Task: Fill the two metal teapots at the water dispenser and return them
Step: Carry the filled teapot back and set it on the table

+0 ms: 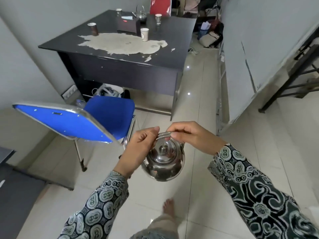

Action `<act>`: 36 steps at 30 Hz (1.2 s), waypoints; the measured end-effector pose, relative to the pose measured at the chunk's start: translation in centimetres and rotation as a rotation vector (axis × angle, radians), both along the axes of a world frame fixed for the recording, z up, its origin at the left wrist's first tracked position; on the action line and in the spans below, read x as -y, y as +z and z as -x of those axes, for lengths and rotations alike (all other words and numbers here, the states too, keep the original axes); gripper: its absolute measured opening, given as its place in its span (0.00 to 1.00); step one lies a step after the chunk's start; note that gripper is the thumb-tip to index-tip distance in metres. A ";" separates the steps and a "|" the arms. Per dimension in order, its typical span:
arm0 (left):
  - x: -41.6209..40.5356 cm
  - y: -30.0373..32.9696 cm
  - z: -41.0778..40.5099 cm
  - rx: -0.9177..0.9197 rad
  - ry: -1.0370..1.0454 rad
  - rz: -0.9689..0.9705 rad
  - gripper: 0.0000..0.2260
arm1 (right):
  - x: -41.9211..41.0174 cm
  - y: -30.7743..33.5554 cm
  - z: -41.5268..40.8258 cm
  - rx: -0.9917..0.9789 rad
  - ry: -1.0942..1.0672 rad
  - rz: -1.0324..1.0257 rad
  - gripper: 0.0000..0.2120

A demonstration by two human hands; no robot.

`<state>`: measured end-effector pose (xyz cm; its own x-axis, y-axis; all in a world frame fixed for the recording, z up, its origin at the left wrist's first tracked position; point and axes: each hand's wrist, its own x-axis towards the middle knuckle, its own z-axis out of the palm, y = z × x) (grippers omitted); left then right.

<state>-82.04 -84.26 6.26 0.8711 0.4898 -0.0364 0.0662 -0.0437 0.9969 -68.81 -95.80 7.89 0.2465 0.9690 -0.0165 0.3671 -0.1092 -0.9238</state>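
Above the pale tiled floor [198, 104], short of the dark desk [120, 54], a lidded steel teapot [163, 160] hangs from its thin wire handle [163, 134]. Both hands pinch that handle: the left hand [139, 149] at one end, the right hand [191, 137] at the other. A second teapot [141, 14] stands on the desk among paper cups [144, 34]. If the carried pot is full, which the closed lid hides, its weight on so slim a handle could slip through a fingertip hold, or swing and slop water onto glossy tile under a bare foot [169, 207]. A blue chair [96, 118] narrows the way on the left, so a hip or elbow could knock it.
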 end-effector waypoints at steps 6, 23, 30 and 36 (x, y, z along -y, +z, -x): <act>-3.5 1.8 -12.4 0.067 0.122 0.011 0.25 | -4.1 1.4 -12.2 -0.011 0.014 -0.029 0.07; -20.4 1.3 -45.6 0.082 0.439 0.010 0.24 | -21.8 2.3 -47.4 -0.166 0.413 0.073 0.11; -29.3 1.0 -56.5 0.043 0.597 -0.151 0.24 | -31.7 3.3 -58.0 -0.194 0.414 0.076 0.11; -35.8 -0.5 -62.3 0.048 0.791 -0.287 0.14 | -41.4 3.2 -64.9 -0.292 0.397 0.081 0.11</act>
<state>-19.79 -48.44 5.79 0.2643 0.9412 0.2105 0.1418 -0.2538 0.9568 -3.92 -54.44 11.13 -0.1675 0.9798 -0.1090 0.1225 -0.0891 -0.9885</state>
